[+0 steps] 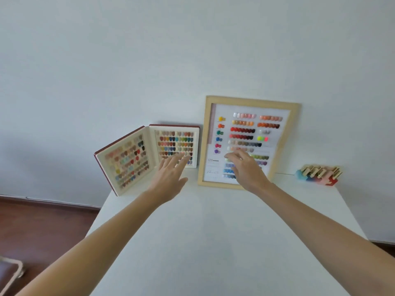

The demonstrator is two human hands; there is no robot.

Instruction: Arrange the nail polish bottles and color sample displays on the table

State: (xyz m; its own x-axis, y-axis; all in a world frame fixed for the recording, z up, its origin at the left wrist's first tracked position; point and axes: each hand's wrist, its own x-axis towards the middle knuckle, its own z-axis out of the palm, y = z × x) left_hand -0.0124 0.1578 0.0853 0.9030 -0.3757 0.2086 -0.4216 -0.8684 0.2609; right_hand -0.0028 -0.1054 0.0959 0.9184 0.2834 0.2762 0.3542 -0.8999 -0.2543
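Observation:
A wood-framed color sample board (249, 133) leans upright against the wall at the back of the white table (213, 242). To its left an open dark-red sample book (149, 154) stands with both pages of colored nail tips showing. Several nail polish bottles (319, 175) with gold caps lie clustered at the back right. My left hand (170, 175) is stretched out with fingers spread, in front of the book's right page. My right hand (245, 167) reaches over the framed board's lower part, fingers apart; whether it touches the board is unclear. Neither hand holds anything.
A pale wall rises directly behind the table. Dark wooden floor (42, 227) lies off the table's left edge, with a padded chair or stool corner (10, 274) at the bottom left.

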